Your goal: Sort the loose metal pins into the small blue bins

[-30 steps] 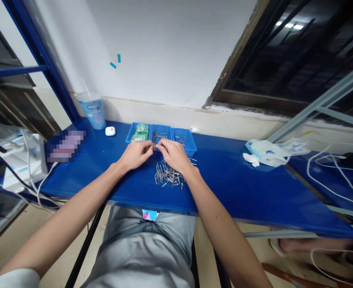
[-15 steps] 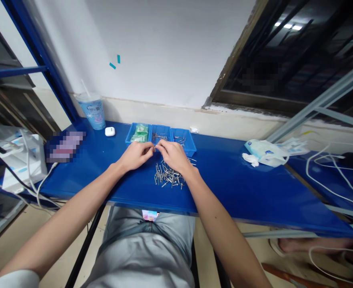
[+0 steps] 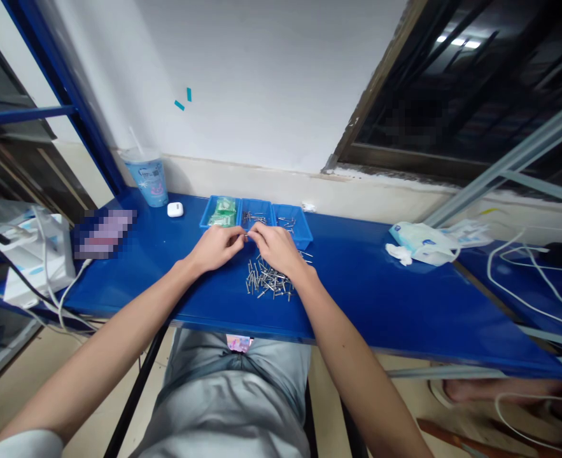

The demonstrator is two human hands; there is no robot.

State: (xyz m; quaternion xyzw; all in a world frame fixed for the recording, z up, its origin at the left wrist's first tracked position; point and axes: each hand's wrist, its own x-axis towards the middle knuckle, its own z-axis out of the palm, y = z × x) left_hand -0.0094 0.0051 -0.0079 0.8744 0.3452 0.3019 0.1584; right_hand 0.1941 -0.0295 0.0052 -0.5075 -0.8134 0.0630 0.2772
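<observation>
My left hand (image 3: 217, 247) and my right hand (image 3: 275, 245) meet above the blue table, just in front of the trays. Both are closed in a pinch on one small silvery metal fastener (image 3: 246, 236), mostly covered by fingertips. Under my right wrist lies a loose pile of metal fasteners (image 3: 267, 280), thin and nail-like, pointing every way. Beyond my fingers stand joined blue trays. The left tray (image 3: 204, 217) holds green-and-white packets (image 3: 224, 208); the middle one holds fasteners (image 3: 256, 216), and the right tray (image 3: 303, 232) has several more.
At the back left of the table (image 3: 366, 292) stand a blue cup (image 3: 151, 181) with a straw and a white earbud case (image 3: 175, 209). A power strip with cables (image 3: 39, 261) is at the far left. A pack of tissues (image 3: 421, 242) lies at the right. The wall rises behind.
</observation>
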